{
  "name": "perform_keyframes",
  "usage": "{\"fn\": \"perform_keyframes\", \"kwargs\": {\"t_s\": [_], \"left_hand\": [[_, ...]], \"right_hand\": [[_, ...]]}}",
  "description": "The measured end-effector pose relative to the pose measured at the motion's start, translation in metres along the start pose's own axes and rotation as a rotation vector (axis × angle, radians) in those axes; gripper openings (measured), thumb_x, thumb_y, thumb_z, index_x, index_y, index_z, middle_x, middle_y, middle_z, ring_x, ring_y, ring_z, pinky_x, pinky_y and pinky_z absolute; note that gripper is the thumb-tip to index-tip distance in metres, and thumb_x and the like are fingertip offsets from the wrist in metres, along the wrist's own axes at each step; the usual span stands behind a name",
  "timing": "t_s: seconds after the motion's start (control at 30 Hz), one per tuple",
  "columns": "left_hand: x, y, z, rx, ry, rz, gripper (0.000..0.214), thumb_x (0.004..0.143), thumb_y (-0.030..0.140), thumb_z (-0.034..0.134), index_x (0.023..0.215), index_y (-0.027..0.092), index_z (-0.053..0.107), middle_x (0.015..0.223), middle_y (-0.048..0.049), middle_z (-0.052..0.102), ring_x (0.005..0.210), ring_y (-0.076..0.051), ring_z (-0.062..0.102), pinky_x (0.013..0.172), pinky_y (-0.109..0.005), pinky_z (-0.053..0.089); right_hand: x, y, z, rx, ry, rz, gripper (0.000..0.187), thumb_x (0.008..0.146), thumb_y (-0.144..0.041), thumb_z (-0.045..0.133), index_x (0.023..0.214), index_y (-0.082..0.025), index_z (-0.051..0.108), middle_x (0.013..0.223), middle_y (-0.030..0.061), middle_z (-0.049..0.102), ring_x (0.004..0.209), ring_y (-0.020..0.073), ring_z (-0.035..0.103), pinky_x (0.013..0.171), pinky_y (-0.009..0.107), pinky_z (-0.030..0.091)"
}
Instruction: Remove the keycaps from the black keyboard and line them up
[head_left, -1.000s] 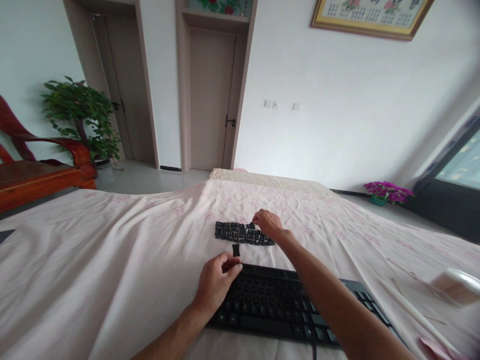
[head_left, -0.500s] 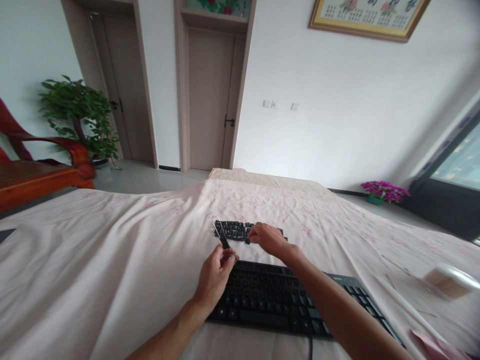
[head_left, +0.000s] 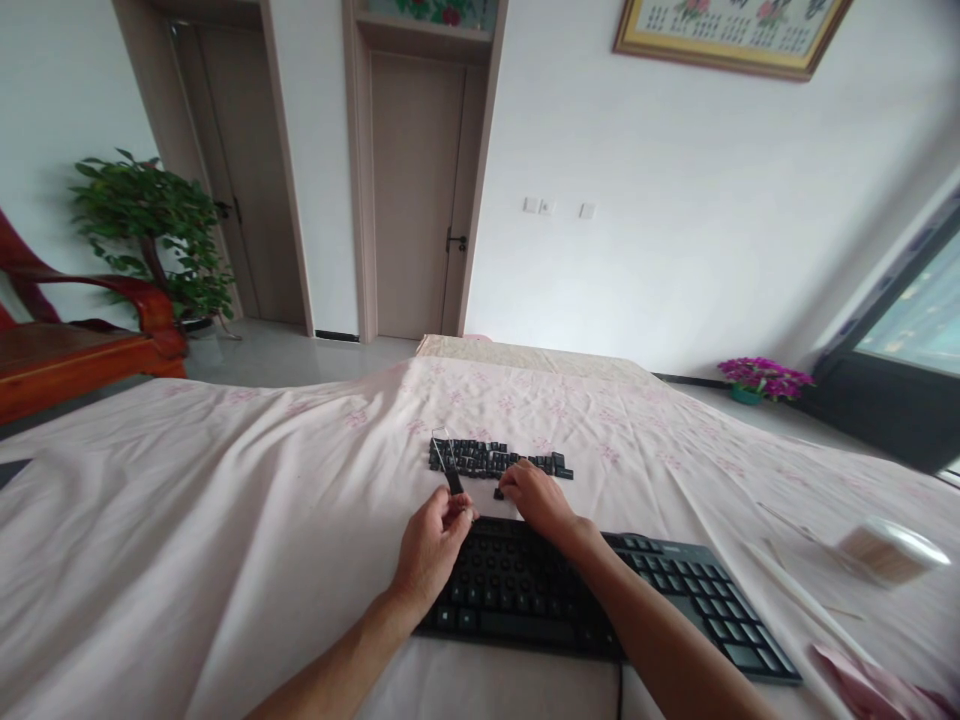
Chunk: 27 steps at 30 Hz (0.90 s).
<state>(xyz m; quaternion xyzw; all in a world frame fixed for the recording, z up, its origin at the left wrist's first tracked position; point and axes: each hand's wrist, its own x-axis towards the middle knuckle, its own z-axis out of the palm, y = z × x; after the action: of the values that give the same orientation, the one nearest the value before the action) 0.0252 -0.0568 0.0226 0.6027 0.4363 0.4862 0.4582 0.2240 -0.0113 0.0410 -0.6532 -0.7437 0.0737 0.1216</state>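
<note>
My left hand (head_left: 439, 535) is closed round the dark handle of a wire keycap puller (head_left: 452, 478), whose thin wire prongs point away from me. Below it lies a black keyboard (head_left: 540, 625); much of its left part shows bare key stems, while the number pad on the right has its caps. Beyond the keyboard, loose black keycaps (head_left: 469, 457) are laid out in rows on the cloth. My right hand (head_left: 536, 498) is in front of these rows, thumb and fingers pinched at a single black keycap (head_left: 498, 494). My right forearm hides part of the keyboard.
A pale pink floral cloth (head_left: 300, 480) covers the surface, with folds. To the right are a clear tub of cotton swabs (head_left: 892, 550), loose thin sticks and a pink cloth (head_left: 870, 685). The keyboard's cable (head_left: 620, 690) runs toward me.
My right hand has drawn back from the keycap rows toward the keyboard, with a keycap at its fingertips, uncovering more of the rows. My left hand stays nearly still with the puller.
</note>
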Motion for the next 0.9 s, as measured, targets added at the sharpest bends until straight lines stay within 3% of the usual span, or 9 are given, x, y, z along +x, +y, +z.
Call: {"fn": "perform_keyframes", "kwargs": {"t_s": [0.27,0.9], "left_hand": [[0.0,0.001,0.0,0.029,0.0,-0.002,0.014,0.079,0.03,0.055,0.088,0.019,0.056,0.094,-0.0062,0.07,0.087,-0.019,0.067,0.081,-0.027,0.05],[0.001,-0.001,0.001,-0.004,-0.002,0.009,0.017,0.079,0.033,0.057,0.088,0.018,0.057,0.093,-0.0074,0.07,0.086,-0.02,0.068,0.079,-0.029,0.05]], "right_hand": [[-0.002,0.006,0.014,0.065,0.067,-0.013,0.016,0.087,-0.024,0.052,0.091,-0.02,0.066,0.096,0.0043,0.06,0.087,0.0153,0.058,0.074,0.023,0.035],[-0.006,0.002,0.011,0.083,0.081,-0.015,0.014,0.086,-0.022,0.053,0.091,-0.02,0.066,0.095,0.0037,0.061,0.088,0.0156,0.058,0.074,0.022,0.035]]}}
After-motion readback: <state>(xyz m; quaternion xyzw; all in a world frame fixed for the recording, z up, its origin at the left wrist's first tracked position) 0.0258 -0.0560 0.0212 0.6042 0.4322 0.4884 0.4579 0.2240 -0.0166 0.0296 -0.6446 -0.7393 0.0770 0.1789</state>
